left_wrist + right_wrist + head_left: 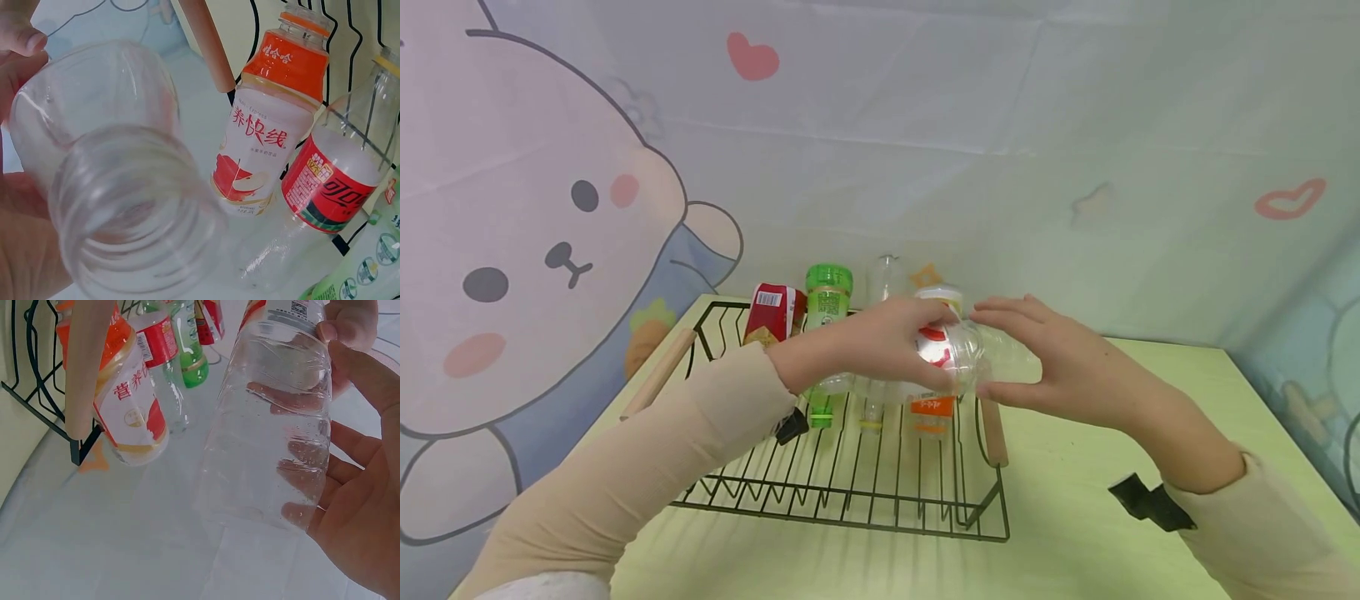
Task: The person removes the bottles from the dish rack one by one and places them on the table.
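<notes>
A clear plastic bottle (966,354) with a red and white label lies level between the two hands, above the rack's right side. My left hand (887,342) grips it around the label, thumb and fingers on either side. The uncapped bottle mouth (134,206) faces the left wrist camera. At the other end, my right hand (1067,367) holds the bottle's base part, and its fingers show through the clear plastic in the right wrist view. The bottle looks empty, apart from small droplets inside.
A black wire rack (850,492) with wooden handles (995,437) stands on the pale green table (1090,517). In it, necks down, are an orange and white bottle (269,131), a red-labelled clear bottle (331,181) and a green bottle (829,292). A red package (771,312) stands at left.
</notes>
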`<state>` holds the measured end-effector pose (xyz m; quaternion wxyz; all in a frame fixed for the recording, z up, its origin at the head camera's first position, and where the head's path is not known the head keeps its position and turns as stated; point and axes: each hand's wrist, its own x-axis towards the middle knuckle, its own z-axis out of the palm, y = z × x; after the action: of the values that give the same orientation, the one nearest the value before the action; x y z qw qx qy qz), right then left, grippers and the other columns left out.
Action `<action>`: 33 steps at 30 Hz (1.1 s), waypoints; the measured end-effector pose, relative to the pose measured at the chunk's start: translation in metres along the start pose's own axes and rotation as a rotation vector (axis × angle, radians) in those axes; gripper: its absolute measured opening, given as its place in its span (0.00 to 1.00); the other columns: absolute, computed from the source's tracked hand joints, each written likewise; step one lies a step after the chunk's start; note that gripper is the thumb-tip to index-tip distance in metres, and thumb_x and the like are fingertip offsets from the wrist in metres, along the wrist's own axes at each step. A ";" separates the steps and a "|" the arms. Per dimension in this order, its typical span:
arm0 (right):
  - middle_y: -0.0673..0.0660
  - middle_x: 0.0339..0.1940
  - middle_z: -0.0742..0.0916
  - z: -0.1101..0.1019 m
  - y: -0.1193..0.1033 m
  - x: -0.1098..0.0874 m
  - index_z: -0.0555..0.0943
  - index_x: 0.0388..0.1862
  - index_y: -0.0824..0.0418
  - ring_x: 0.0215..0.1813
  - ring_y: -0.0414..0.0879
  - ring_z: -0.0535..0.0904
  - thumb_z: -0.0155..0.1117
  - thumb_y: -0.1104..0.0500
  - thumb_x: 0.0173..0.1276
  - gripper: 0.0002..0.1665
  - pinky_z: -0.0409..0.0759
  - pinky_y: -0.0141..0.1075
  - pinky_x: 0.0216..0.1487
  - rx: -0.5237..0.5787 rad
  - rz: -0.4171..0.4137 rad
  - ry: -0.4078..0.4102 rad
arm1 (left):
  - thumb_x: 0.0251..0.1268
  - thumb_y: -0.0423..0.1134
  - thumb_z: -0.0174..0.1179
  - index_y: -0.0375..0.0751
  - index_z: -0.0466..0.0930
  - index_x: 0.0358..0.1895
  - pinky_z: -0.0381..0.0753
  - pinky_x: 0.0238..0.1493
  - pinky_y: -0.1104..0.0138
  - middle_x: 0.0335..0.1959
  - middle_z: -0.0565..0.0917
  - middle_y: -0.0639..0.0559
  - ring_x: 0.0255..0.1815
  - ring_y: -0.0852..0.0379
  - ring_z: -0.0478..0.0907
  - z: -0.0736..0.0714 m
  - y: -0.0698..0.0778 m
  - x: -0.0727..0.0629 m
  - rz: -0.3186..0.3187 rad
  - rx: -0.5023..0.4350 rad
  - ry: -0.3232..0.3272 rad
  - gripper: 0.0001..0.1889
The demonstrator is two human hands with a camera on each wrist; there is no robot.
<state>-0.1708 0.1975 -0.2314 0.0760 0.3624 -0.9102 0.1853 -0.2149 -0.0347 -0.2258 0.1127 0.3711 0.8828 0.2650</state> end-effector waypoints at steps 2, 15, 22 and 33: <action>0.55 0.68 0.72 0.001 0.000 0.000 0.70 0.68 0.61 0.68 0.51 0.68 0.72 0.51 0.60 0.39 0.73 0.50 0.62 -0.010 -0.005 0.002 | 0.54 0.47 0.69 0.42 0.69 0.64 0.79 0.41 0.70 0.51 0.78 0.54 0.44 0.57 0.76 0.000 0.001 0.000 -0.011 0.005 -0.009 0.34; 0.54 0.62 0.79 0.005 0.002 -0.001 0.74 0.63 0.61 0.65 0.54 0.71 0.72 0.51 0.59 0.35 0.67 0.52 0.66 -0.038 0.000 -0.012 | 0.55 0.49 0.67 0.45 0.70 0.64 0.79 0.39 0.70 0.46 0.78 0.55 0.42 0.58 0.76 0.003 0.006 0.002 -0.053 -0.001 -0.069 0.32; 0.53 0.60 0.79 0.006 0.003 -0.002 0.76 0.62 0.59 0.62 0.51 0.74 0.73 0.49 0.58 0.34 0.76 0.49 0.58 -0.064 0.005 -0.006 | 0.55 0.48 0.68 0.46 0.71 0.62 0.80 0.39 0.70 0.44 0.78 0.55 0.41 0.58 0.77 0.006 0.005 0.004 -0.052 -0.031 -0.084 0.30; 0.53 0.55 0.82 0.010 0.007 -0.001 0.77 0.59 0.60 0.57 0.49 0.78 0.74 0.52 0.57 0.32 0.78 0.47 0.54 -0.057 -0.054 0.081 | 0.56 0.49 0.68 0.45 0.67 0.67 0.78 0.41 0.71 0.50 0.78 0.55 0.42 0.59 0.77 0.003 0.005 0.004 -0.045 -0.031 -0.062 0.36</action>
<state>-0.1752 0.1989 -0.2429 0.1279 0.3766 -0.9013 0.1716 -0.2142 -0.0279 -0.2254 0.1519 0.3572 0.8829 0.2641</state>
